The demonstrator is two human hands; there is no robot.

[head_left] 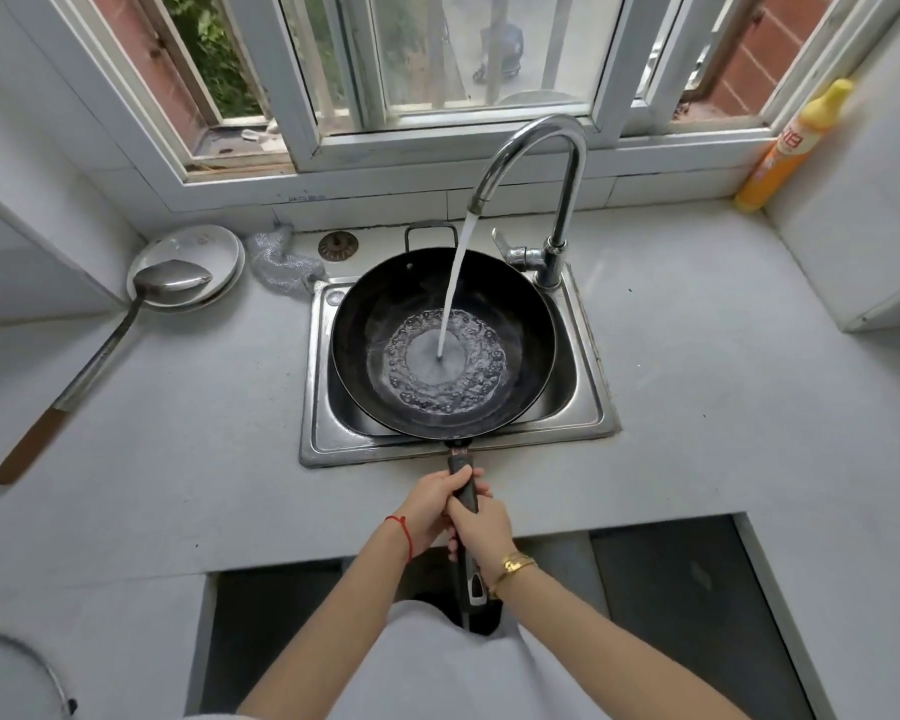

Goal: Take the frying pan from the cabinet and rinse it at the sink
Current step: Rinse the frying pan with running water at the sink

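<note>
A black frying pan (385, 314) rests over the steel sink (315, 439), filling most of the basin. Water streams from the curved chrome tap (536, 142) into the pan's middle and bubbles there. The pan's long dark handle (461, 467) points toward me across the counter edge. My left hand (430, 504) grips the handle nearer the pan, a red string on its wrist. Just behind it, my right hand (481, 527) also wraps the handle, a gold bracelet on its wrist.
On the counter to the left lie a long metal ladle with a wooden handle (100, 356), stacked white plates (198, 252) and a steel scourer (281, 262). A yellow detergent bottle (791, 148) stands at the far right by the window. An open cabinet (687, 589) gapes below the counter.
</note>
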